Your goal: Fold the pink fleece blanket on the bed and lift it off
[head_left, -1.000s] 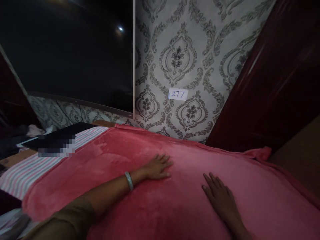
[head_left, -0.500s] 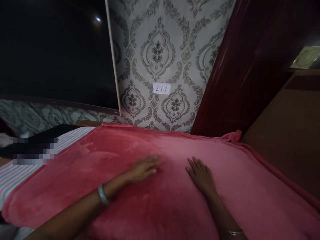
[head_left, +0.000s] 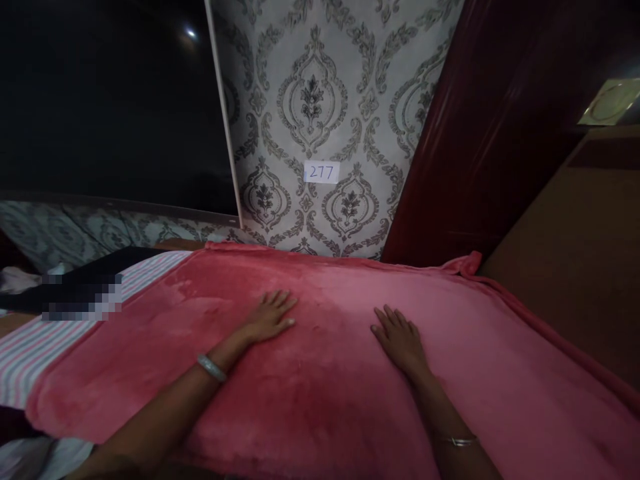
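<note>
A fuzzy pink-red blanket (head_left: pixel 320 373) is spread out before me, its left part darker and its right part paler. My left hand (head_left: pixel 270 316) rests on the darker part with its fingers spread. On the paler part, right of the middle, my right hand (head_left: pixel 399 339) lies palm down, fingers a little apart. Neither hand holds anything. Along the blanket's left edge a striped cloth (head_left: pixel 145 277) shows from beneath. The far right corner of the blanket is bunched up.
Behind the blanket stands a patterned wall with a paper label (head_left: pixel 321 172) reading 277. A large dark screen (head_left: pixel 110 113) hangs at the left. Dark red wood panelling (head_left: pixel 440 167) and a brown panel (head_left: pixel 575 267) rise on the right. A black object (head_left: pixel 100 270) lies at the far left.
My left hand has moved left across the blanket, and its fingers are now spread wider. My right hand stays in nearly the same place. The camera view has shifted slightly.
</note>
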The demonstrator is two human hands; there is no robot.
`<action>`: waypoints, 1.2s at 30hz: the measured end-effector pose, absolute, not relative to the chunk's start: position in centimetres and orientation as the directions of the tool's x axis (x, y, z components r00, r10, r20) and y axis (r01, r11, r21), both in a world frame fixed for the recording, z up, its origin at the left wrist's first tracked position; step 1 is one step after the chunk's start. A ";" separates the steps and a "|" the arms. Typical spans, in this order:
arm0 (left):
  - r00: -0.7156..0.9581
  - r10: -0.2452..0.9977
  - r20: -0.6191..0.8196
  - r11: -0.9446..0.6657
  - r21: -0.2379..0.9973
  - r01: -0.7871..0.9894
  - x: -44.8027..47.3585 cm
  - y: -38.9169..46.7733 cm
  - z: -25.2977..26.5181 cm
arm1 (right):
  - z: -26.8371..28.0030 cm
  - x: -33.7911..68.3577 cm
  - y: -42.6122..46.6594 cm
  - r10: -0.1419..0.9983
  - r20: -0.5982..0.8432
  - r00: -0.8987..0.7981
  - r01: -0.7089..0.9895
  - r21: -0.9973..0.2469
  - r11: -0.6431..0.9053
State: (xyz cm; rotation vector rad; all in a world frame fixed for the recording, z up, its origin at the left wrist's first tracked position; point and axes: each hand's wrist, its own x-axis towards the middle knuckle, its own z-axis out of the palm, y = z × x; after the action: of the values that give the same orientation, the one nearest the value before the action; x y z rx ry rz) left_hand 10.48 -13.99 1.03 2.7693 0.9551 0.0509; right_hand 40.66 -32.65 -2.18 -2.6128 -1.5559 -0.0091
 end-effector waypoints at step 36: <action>0.480 0.824 0.300 -0.559 0.566 0.606 11.8 -7.0 -1.9 | -2.1 40.7 -32.7 0.876 0.038 0.481 0.876 -0.065 -0.478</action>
State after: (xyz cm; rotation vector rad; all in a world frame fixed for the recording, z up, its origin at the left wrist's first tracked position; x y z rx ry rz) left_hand 11.83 -7.00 -1.95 2.3475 1.1955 0.7814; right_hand 40.74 -32.71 -2.13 -2.6382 -1.5638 0.0010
